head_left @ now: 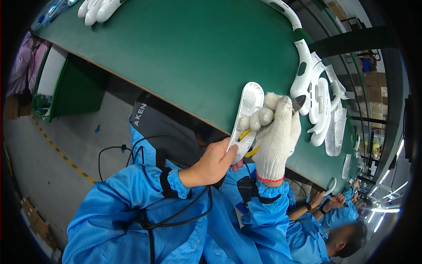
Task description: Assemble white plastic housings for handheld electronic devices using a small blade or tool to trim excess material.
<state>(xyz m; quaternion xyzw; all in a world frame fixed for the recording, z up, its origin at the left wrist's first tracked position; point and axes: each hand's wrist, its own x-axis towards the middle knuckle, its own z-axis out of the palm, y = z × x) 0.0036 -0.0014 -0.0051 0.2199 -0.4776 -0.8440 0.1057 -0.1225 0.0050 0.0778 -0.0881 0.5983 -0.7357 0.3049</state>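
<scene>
My left hand [211, 163] is bare and closed round the lower end of a long white plastic shell [241, 105], which has a perforated rounded top. It is held tilted at the table's near edge. My right hand [278, 136], in a white knitted glove with a red cuff, is closed round yellow-handled pliers [252, 152]. Both yellow handle ends show below the glove, and a dark tip sticks out beyond the thumb; the grip hides the middle of the tool. The gloved fingertips lie against the shell's right side.
The green table [189, 53] carries several white plastic shells [323, 105] on the right and more white parts [99, 9] at the far left. A green bin [79, 88] stands below on the left. Co-workers in blue [307, 237] sit at the lower right. A black cable [176, 224] crosses my front.
</scene>
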